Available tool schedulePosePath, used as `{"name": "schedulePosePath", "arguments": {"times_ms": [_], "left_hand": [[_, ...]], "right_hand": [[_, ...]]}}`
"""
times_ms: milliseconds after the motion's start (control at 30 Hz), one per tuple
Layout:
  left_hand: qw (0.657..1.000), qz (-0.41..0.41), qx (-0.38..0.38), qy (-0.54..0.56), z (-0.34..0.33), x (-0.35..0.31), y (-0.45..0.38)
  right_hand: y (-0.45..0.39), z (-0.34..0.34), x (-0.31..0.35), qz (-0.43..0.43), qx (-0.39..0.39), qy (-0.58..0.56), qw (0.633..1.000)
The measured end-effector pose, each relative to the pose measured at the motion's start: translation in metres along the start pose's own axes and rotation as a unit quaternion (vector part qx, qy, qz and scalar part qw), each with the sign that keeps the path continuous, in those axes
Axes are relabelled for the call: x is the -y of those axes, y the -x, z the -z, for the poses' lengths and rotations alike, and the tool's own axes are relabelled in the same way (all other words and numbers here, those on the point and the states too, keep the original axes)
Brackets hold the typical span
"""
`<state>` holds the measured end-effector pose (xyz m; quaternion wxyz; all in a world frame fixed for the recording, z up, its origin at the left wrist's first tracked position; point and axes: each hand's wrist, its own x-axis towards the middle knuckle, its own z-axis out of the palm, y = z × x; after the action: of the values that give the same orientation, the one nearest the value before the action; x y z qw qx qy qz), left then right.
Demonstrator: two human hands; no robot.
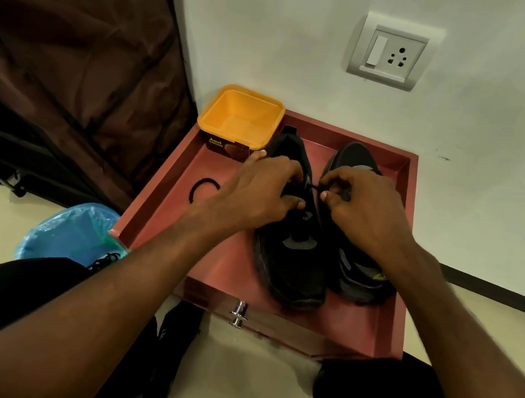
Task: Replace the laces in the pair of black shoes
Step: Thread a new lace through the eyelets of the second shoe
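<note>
Pinching the limp lace [314,187] taut between left hand [264,192] and right hand [362,207], I'd grip nearer its stiff tip over the left shoe [293,256].

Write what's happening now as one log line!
stage: lacing | left hand: holds left shoe | right hand: pinches lace | right shoe: beside | spare lace: on tray
</note>
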<state>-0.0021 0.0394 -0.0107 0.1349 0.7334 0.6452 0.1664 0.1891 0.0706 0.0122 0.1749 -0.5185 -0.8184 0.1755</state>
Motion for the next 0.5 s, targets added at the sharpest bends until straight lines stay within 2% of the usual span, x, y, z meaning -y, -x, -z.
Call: {"name": "schedulePosePath", "arguments": {"times_ms": [67,233,500], "left_hand": [[0.999,0.035,0.008,-0.031,0.003,-0.001,-0.001],[0.986,0.134,0.056,0.087,0.018,0.002,0.024],[0.958,0.161,0.023,0.237,0.026,-0.007,0.057]], "right_hand": [[0.002,0.002,0.003,0.001,0.017,-0.011,1.000],[0.005,0.009,0.015,0.010,0.054,-0.064,0.996],[0.016,0.014,0.015,0.008,0.096,-0.104,0.990]]}}
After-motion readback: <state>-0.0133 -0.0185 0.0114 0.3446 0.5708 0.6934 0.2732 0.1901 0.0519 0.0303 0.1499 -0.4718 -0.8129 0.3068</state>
